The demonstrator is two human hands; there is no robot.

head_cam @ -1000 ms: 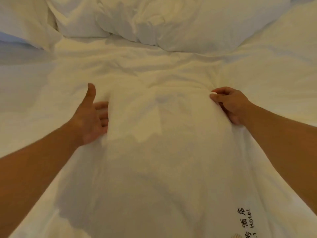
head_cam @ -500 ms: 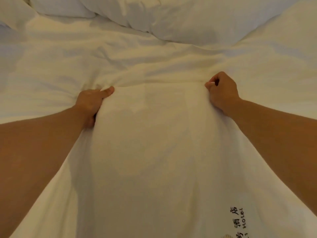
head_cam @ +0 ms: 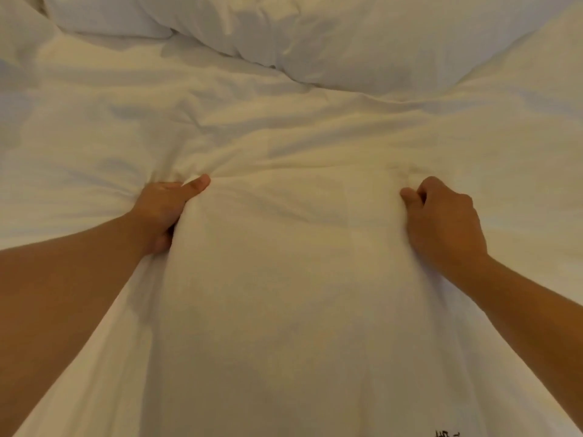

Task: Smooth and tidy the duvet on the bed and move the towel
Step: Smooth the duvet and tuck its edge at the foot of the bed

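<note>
White bedding fills the view: the creased duvet spreads across the bed, and a smoother white towel lies over it, nearer the person. Pillows bunch beyond. The left hand and right hand each clench the towel's far corners. Black lettering at the bottom edge is cut off, unreadable.

Dim warm light, soft shadows in folds, slightly soft focus.
</note>
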